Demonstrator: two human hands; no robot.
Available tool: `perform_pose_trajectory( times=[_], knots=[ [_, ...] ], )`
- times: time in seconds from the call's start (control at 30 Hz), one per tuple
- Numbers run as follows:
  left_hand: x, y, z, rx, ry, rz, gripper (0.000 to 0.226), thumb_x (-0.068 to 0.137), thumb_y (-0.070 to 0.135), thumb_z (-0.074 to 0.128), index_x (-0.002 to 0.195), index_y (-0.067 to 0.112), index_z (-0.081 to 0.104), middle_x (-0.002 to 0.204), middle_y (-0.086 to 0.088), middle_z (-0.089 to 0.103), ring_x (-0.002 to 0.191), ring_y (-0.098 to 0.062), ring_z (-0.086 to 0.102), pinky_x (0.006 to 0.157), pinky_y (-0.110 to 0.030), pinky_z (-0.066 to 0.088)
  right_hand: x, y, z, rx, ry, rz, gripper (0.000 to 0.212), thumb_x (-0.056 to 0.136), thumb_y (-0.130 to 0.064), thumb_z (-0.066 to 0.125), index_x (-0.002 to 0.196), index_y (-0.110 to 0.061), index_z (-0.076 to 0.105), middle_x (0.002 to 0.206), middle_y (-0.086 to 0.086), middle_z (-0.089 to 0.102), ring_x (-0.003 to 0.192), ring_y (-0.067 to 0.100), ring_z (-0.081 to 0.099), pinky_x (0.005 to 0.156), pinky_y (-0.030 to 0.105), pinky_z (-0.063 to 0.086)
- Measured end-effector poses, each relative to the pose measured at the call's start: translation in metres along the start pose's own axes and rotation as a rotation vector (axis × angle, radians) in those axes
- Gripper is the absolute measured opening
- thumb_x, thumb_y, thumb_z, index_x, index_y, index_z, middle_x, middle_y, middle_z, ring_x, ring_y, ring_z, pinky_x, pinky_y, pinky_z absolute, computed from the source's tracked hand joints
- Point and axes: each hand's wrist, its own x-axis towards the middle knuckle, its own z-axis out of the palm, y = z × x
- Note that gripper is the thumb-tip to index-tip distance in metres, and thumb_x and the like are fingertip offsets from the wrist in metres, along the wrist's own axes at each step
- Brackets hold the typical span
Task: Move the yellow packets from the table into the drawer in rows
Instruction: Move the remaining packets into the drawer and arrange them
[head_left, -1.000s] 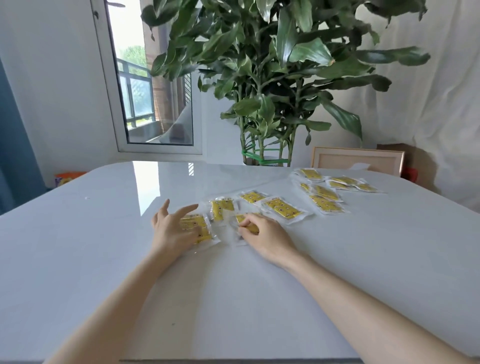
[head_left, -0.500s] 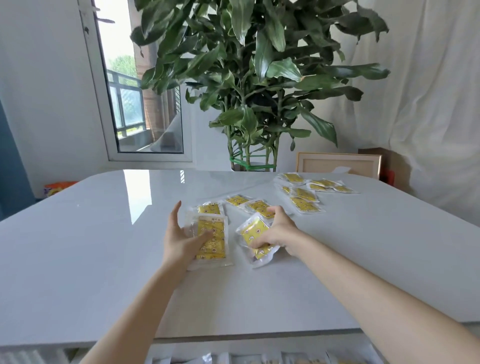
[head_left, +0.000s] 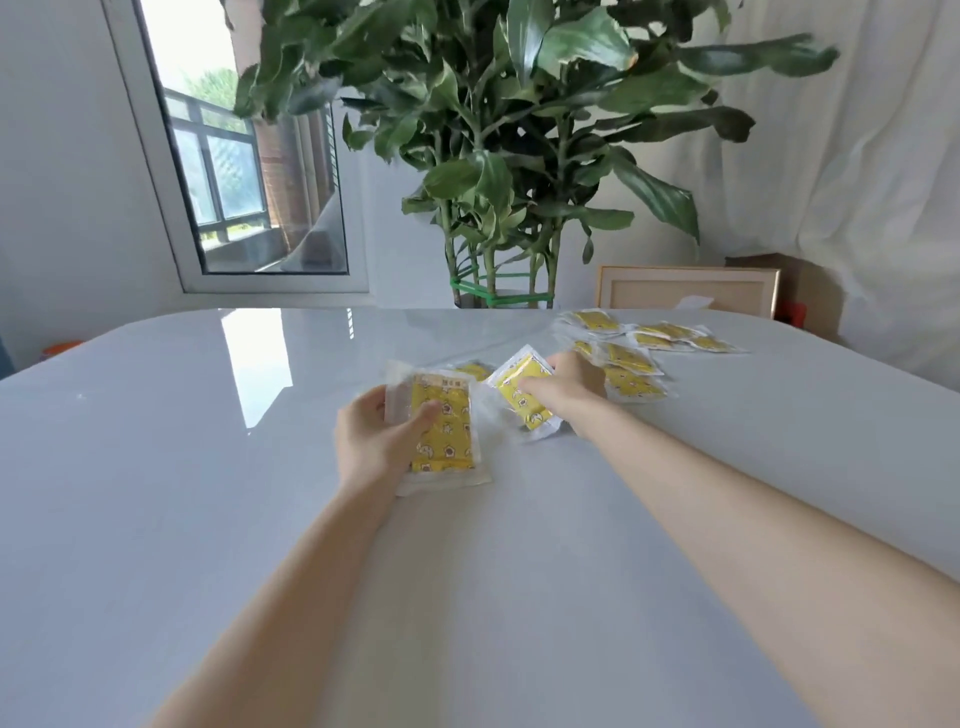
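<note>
- The left hand (head_left: 382, 441) grips one yellow packet (head_left: 444, 431) held nearly upright, facing the camera: thumb curled across its printed face, fingers wrapped behind its left edge
- That packet's lower edge sits low over the table (head_left: 208, 493); whether it touches the surface cannot be told
- The right hand (head_left: 566, 387) pinches a second packet (head_left: 522, 397) by its upper right side, fingers curled over it — the packet is tilted, its lower corner close to the tabletop
- A single flat packet (head_left: 475, 370) lies on the table behind and between the two held ones, partly hidden
- A cluster of packets (head_left: 631, 366) lies flat just beyond the right hand, some overlapping, spreading toward the far right of the table
- Behind the table stand a leafy plant (head_left: 519, 156), a window (head_left: 249, 182), a wooden frame (head_left: 685, 291) and a white curtain (head_left: 857, 156)
</note>
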Motion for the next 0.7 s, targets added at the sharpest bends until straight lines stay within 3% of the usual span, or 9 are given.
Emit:
perform_pose_trajectory(
  times=[0.1, 0.2, 0.3, 0.4, 0.5, 0.53, 0.6, 0.63, 0.7],
  knots=[
    [0.002, 0.002, 0.003, 0.02, 0.035, 0.017, 0.021, 0.072, 0.019, 0.079, 0.088, 0.009, 0.07, 0.09, -0.018, 0.072, 0.077, -0.027, 0.067, 0.073, -0.044, 0.056, 0.009, 0.0, 0.005, -0.102, -0.065, 0.081, 0.034, 0.078, -0.036, 0.061, 0.066, -0.018, 0.034, 0.116, 0.014, 0.055, 0.125, 0.031, 0.036, 0.084, 0.033, 0.041],
    [0.002, 0.004, 0.003, 0.006, 0.055, 0.01, 0.022, 0.071, 0.02, 0.079, 0.09, 0.011, 0.071, 0.088, -0.015, 0.073, 0.084, -0.031, 0.07, 0.075, -0.048, 0.058, 0.01, -0.005, 0.003, -0.169, -0.126, 0.101, 0.032, 0.065, -0.041, 0.065, 0.076, -0.018, 0.044, 0.112, 0.009, 0.057, 0.118, 0.031, 0.046, 0.084, 0.034, 0.042],
    [-0.005, 0.007, 0.001, -0.011, 0.039, -0.019, 0.031, 0.063, 0.029, 0.08, 0.088, 0.014, 0.071, 0.086, -0.011, 0.073, 0.084, -0.03, 0.071, 0.075, -0.049, 0.058, 0.009, -0.007, 0.003, -0.225, -0.188, 0.106, 0.053, 0.056, -0.041, 0.066, 0.101, -0.015, 0.057, 0.115, 0.007, 0.059, 0.116, 0.031, 0.049, 0.094, 0.036, 0.046],
    [-0.015, 0.01, -0.002, -0.006, 0.01, -0.029, 0.042, 0.055, 0.04, 0.075, 0.089, 0.016, 0.071, 0.086, -0.009, 0.074, 0.082, -0.028, 0.072, 0.076, -0.05, 0.058, 0.0, -0.004, 0.002, -0.279, -0.228, 0.126, 0.065, 0.045, -0.046, 0.066, 0.102, -0.018, 0.059, 0.107, 0.006, 0.06, 0.112, 0.031, 0.051, 0.094, 0.04, 0.048],
    [-0.03, 0.014, -0.005, 0.011, 0.002, -0.035, 0.034, 0.056, 0.039, 0.076, 0.083, 0.018, 0.07, 0.084, -0.009, 0.074, 0.081, -0.028, 0.072, 0.074, -0.05, 0.058, -0.017, -0.001, -0.009, -0.311, -0.25, 0.12, 0.065, 0.045, -0.047, 0.07, 0.102, -0.018, 0.058, 0.104, 0.005, 0.063, 0.108, 0.029, 0.057, 0.094, 0.038, 0.047],
    [-0.037, 0.017, -0.007, 0.012, 0.0, -0.039, 0.03, 0.058, 0.037, 0.078, 0.08, 0.019, 0.069, 0.083, -0.009, 0.074, 0.08, -0.028, 0.072, 0.074, -0.051, 0.058, -0.027, -0.001, -0.016, -0.305, -0.243, 0.113, 0.059, 0.05, -0.045, 0.073, 0.098, -0.017, 0.057, 0.104, 0.005, 0.064, 0.105, 0.026, 0.06, 0.089, 0.036, 0.048],
    [-0.051, 0.02, -0.011, 0.003, 0.002, -0.04, 0.025, 0.059, 0.035, 0.078, 0.076, 0.02, 0.068, 0.083, -0.01, 0.074, 0.08, -0.029, 0.072, 0.075, -0.051, 0.058, -0.05, 0.0, -0.03, -0.278, -0.221, 0.09, 0.036, 0.063, -0.035, 0.075, 0.083, -0.016, 0.052, 0.1, 0.005, 0.06, 0.091, 0.022, 0.059, 0.065, 0.027, 0.045],
    [-0.058, 0.022, -0.013, 0.0, 0.002, -0.043, 0.024, 0.059, 0.034, 0.079, 0.076, 0.021, 0.067, 0.084, -0.01, 0.074, 0.08, -0.029, 0.072, 0.075, -0.051, 0.057, -0.059, 0.003, -0.036, -0.266, -0.2, 0.077, 0.031, 0.068, -0.031, 0.074, 0.075, -0.017, 0.047, 0.098, 0.006, 0.055, 0.083, 0.021, 0.055, 0.054, 0.026, 0.038],
    [-0.074, 0.026, -0.018, -0.013, -0.004, -0.05, 0.021, 0.066, 0.027, 0.081, 0.081, 0.02, 0.068, 0.085, -0.011, 0.073, 0.081, -0.028, 0.071, 0.076, -0.05, 0.058, -0.077, 0.012, -0.045, -0.243, -0.159, 0.055, 0.035, 0.071, -0.027, 0.071, 0.068, -0.018, 0.038, 0.098, 0.008, 0.05, 0.079, 0.022, 0.049, 0.048, 0.028, 0.03]
  ],
)
